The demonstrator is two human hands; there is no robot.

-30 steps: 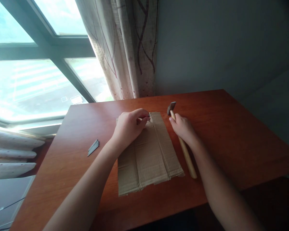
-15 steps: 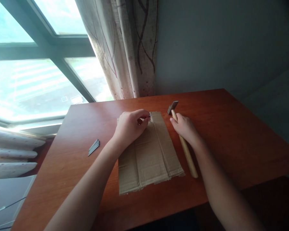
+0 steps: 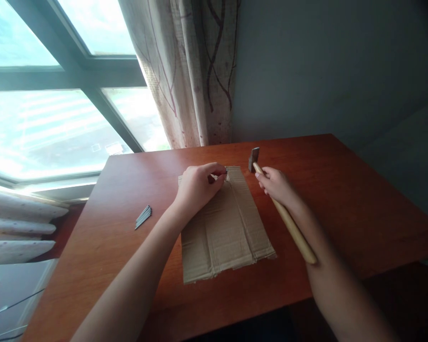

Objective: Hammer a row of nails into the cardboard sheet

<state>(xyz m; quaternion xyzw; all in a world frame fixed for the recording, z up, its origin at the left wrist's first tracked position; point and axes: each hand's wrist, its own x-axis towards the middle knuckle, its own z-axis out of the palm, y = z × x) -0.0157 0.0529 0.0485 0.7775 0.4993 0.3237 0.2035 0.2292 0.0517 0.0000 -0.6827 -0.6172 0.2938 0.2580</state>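
Near the far edge of a brown cardboard sheet (image 3: 230, 237), my left hand (image 3: 201, 184) pinches a nail (image 3: 226, 171) between thumb and forefinger; only a small dark bit of it shows. My right hand (image 3: 276, 183) is wrapped around the wooden handle of a hammer (image 3: 294, 232), just right of the cardboard. The hammer's metal head points away from me, apart from the left hand. Several steel nails (image 3: 143, 217) lie side by side on the table, left of my left forearm.
The reddish-brown wooden table (image 3: 342, 199) carries all of this. Beyond its far edge hang a patterned curtain (image 3: 196, 95) and a grey wall (image 3: 324, 71). A window (image 3: 50, 118) is at the left, with a white surface and cables (image 3: 16, 304) below.
The hammer has turned in my right hand, its handle end swinging right toward my forearm and its head more upright. My left hand keeps its pinch at the cardboard. The view has shifted slightly.
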